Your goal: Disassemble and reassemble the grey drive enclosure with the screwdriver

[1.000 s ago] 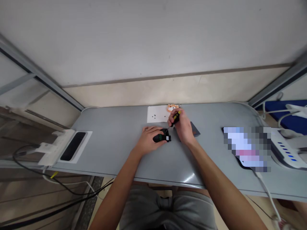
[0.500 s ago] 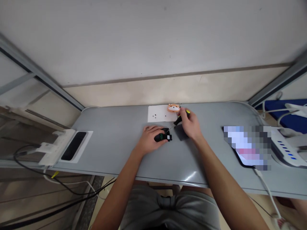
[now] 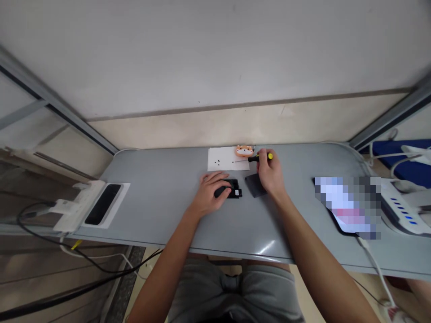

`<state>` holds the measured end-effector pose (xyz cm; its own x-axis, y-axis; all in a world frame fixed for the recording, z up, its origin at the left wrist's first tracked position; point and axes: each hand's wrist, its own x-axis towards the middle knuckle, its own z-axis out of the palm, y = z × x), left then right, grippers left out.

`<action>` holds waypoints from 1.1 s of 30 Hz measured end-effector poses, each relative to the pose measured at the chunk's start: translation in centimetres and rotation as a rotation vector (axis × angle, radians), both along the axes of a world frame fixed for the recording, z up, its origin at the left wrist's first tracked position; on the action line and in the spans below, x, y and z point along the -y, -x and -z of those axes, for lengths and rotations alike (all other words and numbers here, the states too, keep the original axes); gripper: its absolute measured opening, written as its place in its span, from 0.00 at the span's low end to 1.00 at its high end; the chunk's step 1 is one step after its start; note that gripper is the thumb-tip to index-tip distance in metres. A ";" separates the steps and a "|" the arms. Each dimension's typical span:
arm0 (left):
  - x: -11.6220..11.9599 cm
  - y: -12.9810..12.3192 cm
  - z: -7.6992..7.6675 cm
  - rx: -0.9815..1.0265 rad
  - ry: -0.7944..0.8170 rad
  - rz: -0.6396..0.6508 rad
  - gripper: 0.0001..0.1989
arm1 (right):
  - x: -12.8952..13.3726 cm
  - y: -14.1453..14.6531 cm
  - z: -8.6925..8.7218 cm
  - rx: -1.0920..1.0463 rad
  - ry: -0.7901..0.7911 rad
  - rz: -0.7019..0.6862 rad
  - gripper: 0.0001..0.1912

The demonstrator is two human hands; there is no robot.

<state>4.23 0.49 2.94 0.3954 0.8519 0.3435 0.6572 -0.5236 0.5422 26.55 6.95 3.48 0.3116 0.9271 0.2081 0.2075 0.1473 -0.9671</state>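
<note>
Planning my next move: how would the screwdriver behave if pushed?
The screwdriver would probably be stiff, since its thin shaft looks straight. It may roll on the glossy table, as its yellow end looks round. It is likely handle-heavy, the handle being thicker than the shaft.

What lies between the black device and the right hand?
In the head view, a flat dark panel lies between the black device and the right hand.

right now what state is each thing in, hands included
left hand: holding the black device
black device: on the desk, partly covered
right hand: gripping the screwdriver
screwdriver: held, shaft over the white paper
white paper: flat, dark bits on it
dark flat piece: lying on the desk
orange item: at the paper's corner
left phone: screen dark
right phone: screen lit
</note>
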 end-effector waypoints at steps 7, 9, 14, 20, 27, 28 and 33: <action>-0.4 0.2 0.7 0.110 -0.096 -0.154 0.16 | 0.3 0.3 -0.2 -0.002 0.011 -0.031 0.29; -0.5 0.2 0.7 0.132 -0.111 -0.174 0.15 | 0.5 0.4 -0.5 -0.009 0.012 -0.020 0.29; -0.8 0.2 0.8 0.185 -0.130 -0.271 0.11 | 0.9 0.6 -1.4 -0.107 -0.045 -0.044 0.27; -1.1 0.3 1.5 0.191 -0.117 -0.431 0.03 | 1.2 1.1 -1.8 -0.276 -0.034 -0.157 0.28; -1.4 0.3 1.7 0.233 -0.158 -0.423 0.02 | 1.8 1.6 -2.4 -0.355 0.002 -0.252 0.27; -1.4 0.4 1.7 0.245 -0.166 -0.413 0.02 | 1.9 1.6 -2.5 -0.351 0.010 -0.266 0.27; -1.5 0.6 1.5 0.288 -0.174 -0.396 0.05 | 2.0 1.8 -2.4 -0.325 0.033 -0.282 0.28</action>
